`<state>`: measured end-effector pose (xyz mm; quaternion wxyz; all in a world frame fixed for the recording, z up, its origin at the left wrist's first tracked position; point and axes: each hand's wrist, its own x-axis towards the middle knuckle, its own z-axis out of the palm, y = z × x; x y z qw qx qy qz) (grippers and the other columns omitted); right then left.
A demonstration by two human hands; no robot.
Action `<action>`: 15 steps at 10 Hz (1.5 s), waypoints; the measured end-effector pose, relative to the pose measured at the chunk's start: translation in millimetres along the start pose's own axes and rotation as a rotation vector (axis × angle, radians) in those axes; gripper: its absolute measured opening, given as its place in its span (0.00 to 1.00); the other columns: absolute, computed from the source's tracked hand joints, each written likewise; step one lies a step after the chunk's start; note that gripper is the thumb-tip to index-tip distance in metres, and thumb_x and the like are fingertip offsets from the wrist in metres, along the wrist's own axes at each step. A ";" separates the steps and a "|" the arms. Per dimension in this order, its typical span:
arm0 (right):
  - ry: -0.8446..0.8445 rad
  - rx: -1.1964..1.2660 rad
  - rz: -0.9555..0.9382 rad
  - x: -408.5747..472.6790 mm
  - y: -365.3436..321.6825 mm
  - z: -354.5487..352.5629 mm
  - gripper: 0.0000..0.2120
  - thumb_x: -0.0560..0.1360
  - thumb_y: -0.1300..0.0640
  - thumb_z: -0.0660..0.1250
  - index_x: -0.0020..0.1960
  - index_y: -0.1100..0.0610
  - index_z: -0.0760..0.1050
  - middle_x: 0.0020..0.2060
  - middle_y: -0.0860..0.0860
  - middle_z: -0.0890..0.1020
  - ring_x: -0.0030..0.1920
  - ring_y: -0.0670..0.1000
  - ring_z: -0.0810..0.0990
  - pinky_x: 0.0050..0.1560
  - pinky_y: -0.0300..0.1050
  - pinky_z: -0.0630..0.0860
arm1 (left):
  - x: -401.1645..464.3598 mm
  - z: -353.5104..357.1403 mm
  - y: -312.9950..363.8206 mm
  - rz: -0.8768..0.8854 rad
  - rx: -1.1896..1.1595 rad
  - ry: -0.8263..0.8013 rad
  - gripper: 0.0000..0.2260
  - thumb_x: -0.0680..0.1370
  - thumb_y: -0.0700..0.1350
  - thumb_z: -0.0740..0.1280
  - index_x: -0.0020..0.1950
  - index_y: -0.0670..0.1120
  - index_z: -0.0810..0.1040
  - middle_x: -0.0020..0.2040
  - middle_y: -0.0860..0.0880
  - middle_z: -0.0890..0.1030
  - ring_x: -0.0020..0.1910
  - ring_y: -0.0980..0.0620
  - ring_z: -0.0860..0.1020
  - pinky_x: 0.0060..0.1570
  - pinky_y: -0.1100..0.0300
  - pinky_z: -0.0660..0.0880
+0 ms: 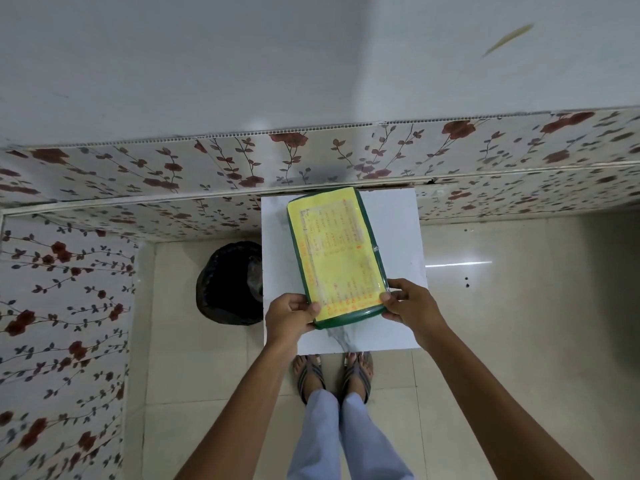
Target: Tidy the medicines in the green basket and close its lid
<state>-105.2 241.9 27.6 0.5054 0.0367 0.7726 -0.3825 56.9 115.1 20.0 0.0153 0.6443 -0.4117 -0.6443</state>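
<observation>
Both hands, left hand (290, 315) and right hand (412, 306), clamp the near end of the green basket (349, 315), lid (337, 251) down. Looks like the closing step; next, probably press the far rim beyond the fingers.

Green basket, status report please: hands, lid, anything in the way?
Left hand and right hand both gripping the near end of the green basket. Lid on, yellow sheet on top. Basket on the white table, nothing blocking it.

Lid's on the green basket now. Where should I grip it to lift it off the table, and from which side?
Grip the basket at its two near corners, one hand from each side, as the left hand and right hand do now. It is long and flat, lying lengthwise away from you, and the near green rim likely gives the fingers an edge.
</observation>
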 end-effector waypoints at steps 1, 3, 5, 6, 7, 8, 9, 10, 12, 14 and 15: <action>0.032 0.031 0.016 0.1 -1.3 0.1 0.14 0.74 0.65 0.67 0.59 0.62 0.75 0.46 0.58 0.81 0.51 0.59 0.81 0.55 0.53 0.79 | -2.6 3.4 -0.8 0.019 0.011 0.042 0.05 0.72 0.34 0.70 0.45 0.40 0.75 0.46 0.38 0.80 0.45 0.41 0.80 0.42 0.51 0.80; 0.131 0.036 0.001 -2.9 2.3 5.3 0.08 0.73 0.66 0.68 0.52 0.63 0.78 0.39 0.53 0.80 0.46 0.56 0.81 0.53 0.52 0.81 | -2.5 6.9 -3.9 0.032 -0.003 0.078 0.05 0.71 0.33 0.69 0.45 0.39 0.76 0.45 0.40 0.81 0.43 0.42 0.80 0.39 0.53 0.80; 0.137 0.094 0.023 -5.8 1.7 7.1 0.06 0.73 0.65 0.67 0.50 0.63 0.77 0.46 0.57 0.82 0.48 0.57 0.81 0.50 0.48 0.81 | -2.0 2.5 -1.9 0.038 -0.007 -0.003 0.16 0.72 0.32 0.69 0.58 0.41 0.76 0.42 0.42 0.81 0.47 0.41 0.80 0.45 0.47 0.80; 0.145 0.120 0.044 -10.7 8.9 6.4 0.05 0.74 0.65 0.67 0.49 0.62 0.76 0.46 0.58 0.81 0.48 0.58 0.81 0.50 0.48 0.81 | 0.5 0.0 2.0 0.064 0.059 -0.089 0.22 0.72 0.33 0.68 0.66 0.43 0.73 0.43 0.40 0.80 0.48 0.41 0.80 0.49 0.45 0.80; 0.147 0.144 0.057 -17.7 20.5 6.4 0.06 0.74 0.64 0.67 0.51 0.63 0.76 0.48 0.59 0.82 0.48 0.58 0.82 0.53 0.52 0.81 | 0.5 -0.8 4.4 0.093 0.118 -0.126 0.23 0.73 0.33 0.67 0.67 0.44 0.72 0.42 0.41 0.80 0.48 0.42 0.80 0.51 0.45 0.79; 0.157 0.170 0.046 -20.7 24.2 5.0 0.07 0.74 0.64 0.67 0.51 0.62 0.76 0.48 0.59 0.82 0.49 0.58 0.82 0.52 0.51 0.81 | -0.2 0.9 0.7 0.099 0.124 -0.131 0.23 0.73 0.33 0.67 0.67 0.44 0.72 0.42 0.42 0.80 0.48 0.42 0.80 0.52 0.45 0.79; 0.163 0.165 0.043 -20.4 23.0 5.1 0.06 0.74 0.64 0.67 0.51 0.62 0.77 0.47 0.58 0.82 0.49 0.58 0.82 0.52 0.50 0.81 | -3.0 1.7 -2.7 0.093 0.117 -0.118 0.23 0.73 0.33 0.67 0.67 0.44 0.72 0.41 0.44 0.81 0.47 0.44 0.80 0.51 0.45 0.79; 0.175 0.185 0.034 -21.9 25.0 7.0 0.09 0.74 0.64 0.67 0.53 0.63 0.77 0.48 0.59 0.83 0.49 0.58 0.82 0.51 0.50 0.81 | -4.6 1.9 -5.2 0.093 0.109 -0.106 0.22 0.73 0.34 0.68 0.67 0.45 0.73 0.42 0.43 0.81 0.48 0.44 0.80 0.52 0.46 0.79; 0.202 0.219 0.025 -23.5 26.0 8.3 0.12 0.74 0.64 0.67 0.56 0.64 0.77 0.49 0.61 0.83 0.49 0.58 0.82 0.47 0.45 0.80 | -6.9 1.4 -2.2 0.078 0.119 -0.111 0.19 0.74 0.35 0.67 0.65 0.45 0.75 0.46 0.41 0.82 0.51 0.42 0.81 0.53 0.44 0.79; 0.175 -0.038 0.035 -32.4 14.4 5.7 0.18 0.73 0.57 0.69 0.61 0.60 0.75 0.51 0.55 0.81 0.50 0.53 0.79 0.52 0.47 0.78 | -23.4 -1.5 10.1 0.212 0.447 -0.105 0.05 0.76 0.41 0.64 0.45 0.43 0.79 0.44 0.43 0.80 0.47 0.41 0.78 0.48 0.51 0.77; 0.230 -0.214 -0.021 -49.9 1.4 1.6 0.23 0.73 0.52 0.69 0.65 0.57 0.71 0.58 0.55 0.80 0.56 0.54 0.78 0.59 0.48 0.73 | -34.9 -11.1 22.3 0.245 0.421 -0.067 0.08 0.75 0.41 0.63 0.37 0.50 0.72 0.41 0.52 0.74 0.48 0.46 0.74 0.47 0.54 0.71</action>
